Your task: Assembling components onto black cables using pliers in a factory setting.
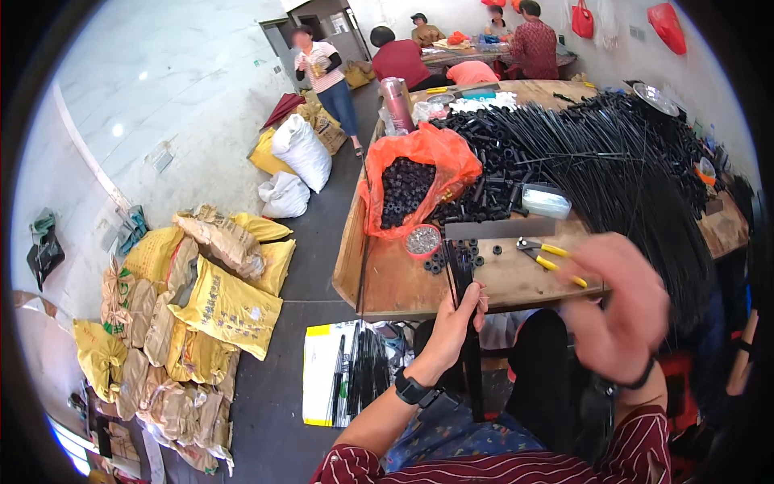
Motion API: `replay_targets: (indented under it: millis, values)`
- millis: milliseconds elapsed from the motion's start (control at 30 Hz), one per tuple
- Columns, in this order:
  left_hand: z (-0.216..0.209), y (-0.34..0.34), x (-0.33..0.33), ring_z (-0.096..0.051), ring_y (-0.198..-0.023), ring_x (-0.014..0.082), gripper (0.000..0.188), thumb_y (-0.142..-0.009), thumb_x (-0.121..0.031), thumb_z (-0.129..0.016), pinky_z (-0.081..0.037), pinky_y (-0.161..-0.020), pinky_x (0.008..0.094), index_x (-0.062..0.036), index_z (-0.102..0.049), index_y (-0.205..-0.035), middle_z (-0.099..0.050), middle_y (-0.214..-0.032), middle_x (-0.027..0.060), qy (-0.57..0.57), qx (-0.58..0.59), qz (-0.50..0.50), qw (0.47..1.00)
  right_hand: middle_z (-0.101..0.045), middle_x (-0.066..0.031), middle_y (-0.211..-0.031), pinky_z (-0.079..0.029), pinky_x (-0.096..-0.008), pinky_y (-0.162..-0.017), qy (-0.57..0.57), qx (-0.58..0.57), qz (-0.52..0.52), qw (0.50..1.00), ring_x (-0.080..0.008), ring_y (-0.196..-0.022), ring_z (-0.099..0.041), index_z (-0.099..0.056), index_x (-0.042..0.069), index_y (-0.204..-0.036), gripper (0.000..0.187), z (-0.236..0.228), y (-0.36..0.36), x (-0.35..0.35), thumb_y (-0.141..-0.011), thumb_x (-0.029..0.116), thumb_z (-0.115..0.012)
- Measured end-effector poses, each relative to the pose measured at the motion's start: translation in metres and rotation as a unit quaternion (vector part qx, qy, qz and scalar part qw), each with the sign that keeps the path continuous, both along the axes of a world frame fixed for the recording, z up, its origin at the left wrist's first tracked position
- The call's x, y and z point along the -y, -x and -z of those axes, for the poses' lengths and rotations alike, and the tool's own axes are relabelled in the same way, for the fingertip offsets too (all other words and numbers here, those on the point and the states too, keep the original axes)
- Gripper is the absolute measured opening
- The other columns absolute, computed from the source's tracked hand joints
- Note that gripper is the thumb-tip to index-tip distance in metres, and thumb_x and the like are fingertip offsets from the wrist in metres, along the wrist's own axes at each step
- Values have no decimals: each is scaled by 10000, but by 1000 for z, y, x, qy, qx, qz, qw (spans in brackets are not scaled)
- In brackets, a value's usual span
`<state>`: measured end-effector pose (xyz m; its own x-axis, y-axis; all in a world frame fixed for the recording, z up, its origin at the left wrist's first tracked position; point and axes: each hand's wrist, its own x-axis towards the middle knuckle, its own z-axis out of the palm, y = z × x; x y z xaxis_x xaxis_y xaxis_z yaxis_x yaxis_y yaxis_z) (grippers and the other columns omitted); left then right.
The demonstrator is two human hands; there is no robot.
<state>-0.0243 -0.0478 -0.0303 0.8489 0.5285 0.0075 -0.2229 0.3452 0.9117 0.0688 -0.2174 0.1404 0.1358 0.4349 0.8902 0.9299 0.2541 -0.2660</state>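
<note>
1. Bundle of thin black rods (471,363): at the near edge of the worktable (379,282), its upper end over the wood, the rest dropping in front of it above the lap.
2. Left hand (451,329), just in front of the worktable: fingers closed round the bundle, thumb pressed along it.
3. Right hand (621,294), by the worktable's near edge, right of the bundle: badly blurred; cannot tell whether its fingers are spread or pinching anything.
4. On the worktable, near side: black caps (435,264), a red dish (423,240) of small metal pieces, yellow-handled pliers (548,264). Larger rod heap (637,202) on its right side.
5. Risk, my judgement: a slack left grip could let single rods slide down past the worktable; a careless swing of the bundle's top could knock the dish or scatter caps.
6. Long axis: steep in view, leaning slightly; upper end points away, across the worktable, lower end back toward the lap.
</note>
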Motion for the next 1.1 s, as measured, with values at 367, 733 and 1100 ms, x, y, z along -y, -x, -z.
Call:
replay_targets:
  millis: [367, 733, 1100]
  values:
    - [-10, -11, 13, -470, -608, 68, 325, -992, -351, -508, -406, -583, 240, -45, -508, -1101, -519, -780, 4, -40, 23, 25, 999, -522, -69, -858, -389, -344, -574, -154, -37, -104, 982, -225, -669, -491, -558, 30, -916, 600, -30, 5, 54, -778, 604, -670]
    - [-6, -7, 15, -458, -609, 64, 257, -1007, -305, -489, -382, -565, 231, -62, -526, -1080, -506, -771, 0, -33, 14, 11, 999, -534, -72, -760, -404, -260, -595, -113, -95, -141, 979, -146, -653, -497, -582, -17, -831, 207, -25, -6, 58, -928, 157, -525]
    - [-10, -10, 16, -436, -594, 33, 252, -1000, -318, -502, -346, -531, 203, -80, -521, -919, -506, -756, -22, -21, -1, -2, 1000, -542, -76, -772, -412, -266, -605, -95, -128, -147, 976, -153, -665, -507, -586, -18, -847, 205, -17, -19, 46, -925, 162, -528]
